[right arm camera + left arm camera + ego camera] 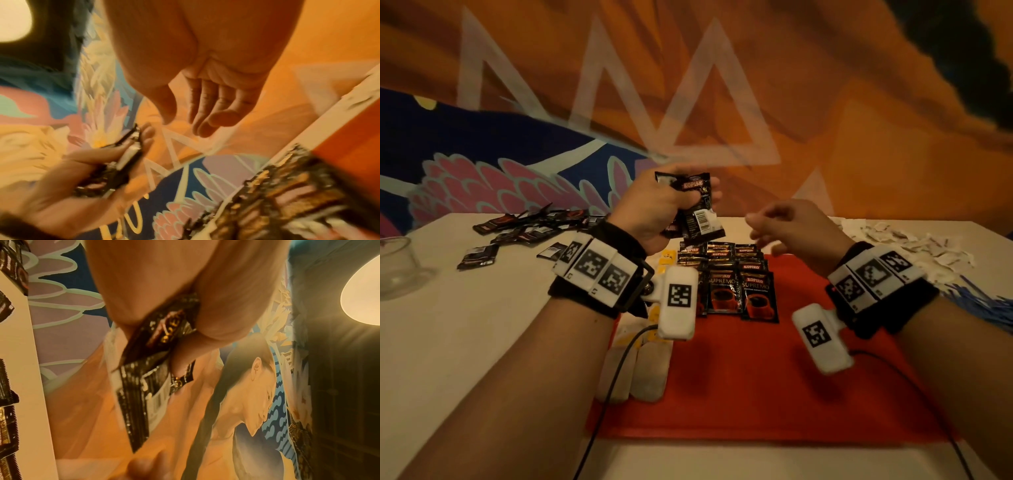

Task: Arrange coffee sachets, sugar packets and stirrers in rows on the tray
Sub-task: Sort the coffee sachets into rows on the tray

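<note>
My left hand is raised over the far edge of the red tray and grips a bunch of black Kopiko coffee sachets. The left wrist view shows those sachets pinched between thumb and fingers. To the right, my right hand hovers with relaxed fingers and holds nothing; in its own view the palm is bare, a short gap from the held sachets. Coffee sachets lie in overlapping rows on the tray's far half. Pale packets with yellow labels lie along its left edge.
Loose black sachets are scattered on the white table at far left. A glass bowl stands at the left edge. White sugar packets are piled at far right, with blue stirrers just in front. A painted wall rises behind.
</note>
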{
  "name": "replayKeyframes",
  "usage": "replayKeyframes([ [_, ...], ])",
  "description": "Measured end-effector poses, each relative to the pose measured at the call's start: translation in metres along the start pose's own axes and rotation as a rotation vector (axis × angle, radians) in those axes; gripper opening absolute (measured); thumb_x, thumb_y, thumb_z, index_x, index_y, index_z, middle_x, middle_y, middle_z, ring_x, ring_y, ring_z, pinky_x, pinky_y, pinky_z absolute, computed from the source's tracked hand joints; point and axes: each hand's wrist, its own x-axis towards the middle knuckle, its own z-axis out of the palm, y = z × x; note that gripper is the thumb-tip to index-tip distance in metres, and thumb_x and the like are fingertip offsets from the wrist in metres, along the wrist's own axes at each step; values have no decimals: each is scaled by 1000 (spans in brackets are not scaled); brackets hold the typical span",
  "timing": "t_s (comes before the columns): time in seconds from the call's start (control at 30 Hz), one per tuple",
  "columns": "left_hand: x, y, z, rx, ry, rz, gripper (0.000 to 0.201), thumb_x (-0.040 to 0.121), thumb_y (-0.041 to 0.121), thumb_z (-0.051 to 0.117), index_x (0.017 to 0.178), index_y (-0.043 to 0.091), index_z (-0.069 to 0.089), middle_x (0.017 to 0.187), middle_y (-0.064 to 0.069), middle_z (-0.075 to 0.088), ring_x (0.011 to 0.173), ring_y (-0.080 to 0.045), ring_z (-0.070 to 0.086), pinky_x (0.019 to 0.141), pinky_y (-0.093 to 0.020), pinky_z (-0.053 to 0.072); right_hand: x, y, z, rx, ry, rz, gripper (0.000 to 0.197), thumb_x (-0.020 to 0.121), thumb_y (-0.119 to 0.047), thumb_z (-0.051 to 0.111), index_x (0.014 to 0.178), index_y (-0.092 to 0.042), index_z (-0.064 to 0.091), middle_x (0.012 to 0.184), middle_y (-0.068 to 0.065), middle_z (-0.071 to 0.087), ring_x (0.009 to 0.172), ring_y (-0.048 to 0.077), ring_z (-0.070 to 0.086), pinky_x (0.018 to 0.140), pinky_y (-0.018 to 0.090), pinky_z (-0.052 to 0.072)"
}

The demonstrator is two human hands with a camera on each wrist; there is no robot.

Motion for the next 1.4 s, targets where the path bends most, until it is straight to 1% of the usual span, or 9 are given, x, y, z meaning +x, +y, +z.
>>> replayKeyframes([
  [0.23, -3, 1, 4, 154, 175, 97, 28, 89, -2, 66, 107, 19, 67, 106, -8, 71, 99, -28, 71, 78, -43, 62, -2, -33, 38, 133, -1, -124, 23, 79, -19, 80, 94, -11, 64, 85, 3, 70, 69, 8, 66, 59, 23, 51],
  [0.67, -1, 1, 7, 15, 180, 162, 5, 95, 15, 63, 97, 16, 68, 89, 0, 69, 86, -20, 68, 67, -37, 59, -4, -30, 43, 150, 99, -281, 15, 80, -10, 78, 77, -20, 67, 74, -4, 67, 62, 1, 59, 57, 18, 45],
  [0.77, 1, 0, 4, 12, 282, 216, 14, 97, 25, 62, 98, 11, 65, 79, 1, 69, 79, -16, 70, 67, -33, 59, -3, -32, 37, 113, 239, -319, 18, 80, -11, 77, 74, -23, 64, 71, -5, 67, 61, 7, 58, 59, 27, 47],
  [0.87, 4, -1, 0, 209, 410, 248, 32, 92, 43, 65, 88, 11, 65, 70, 0, 60, 61, -10, 54, 54, -25, 45, -2, -33, 30, -44, 462, -431, 19, 80, -13, 75, 74, -26, 62, 66, -12, 63, 60, 1, 59, 56, 11, 45],
  [0.97, -2, 0, 9, 270, 285, 211, 59, 75, 58, 68, 96, 3, 63, 80, -14, 63, 58, -14, 51, 45, -21, 35, -4, -35, 34, -247, 584, -630, 14, 79, -10, 71, 83, -22, 64, 73, -9, 61, 61, 1, 54, 58, 6, 38],
  [1.03, -5, 1, 17, 237, 186, 202, 51, 73, 53, 69, 96, 8, 64, 83, -13, 67, 56, -14, 55, 41, -19, 33, -5, -33, 42, -379, 559, -741, 13, 79, -10, 72, 89, -16, 68, 82, -5, 59, 66, 2, 49, 63, 7, 37],
  [1.13, -6, 4, 18, 170, 227, 238, 3, 92, 17, 68, 95, 17, 67, 86, -3, 69, 66, -10, 65, 50, -17, 44, -6, -30, 51, -443, 451, -755, 15, 79, -22, 78, 92, -17, 72, 91, -4, 61, 75, 9, 53, 65, 8, 37],
  [1.27, -4, 6, 10, 169, 242, 270, 13, 94, 3, 63, 98, 13, 69, 85, -2, 68, 70, -9, 62, 51, -11, 43, -5, -35, 38, -262, 490, -607, 23, 78, -40, 79, 93, -26, 68, 92, -11, 62, 71, 3, 55, 58, 7, 39],
  [1.4, -7, 5, 13, 208, 121, 227, 10, 94, 4, 63, 98, 10, 69, 78, -4, 63, 49, -5, 47, 42, -14, 35, -6, -36, 33, -187, 340, -501, 13, 82, -26, 78, 93, -30, 72, 84, -22, 68, 76, -11, 61, 65, 7, 43],
])
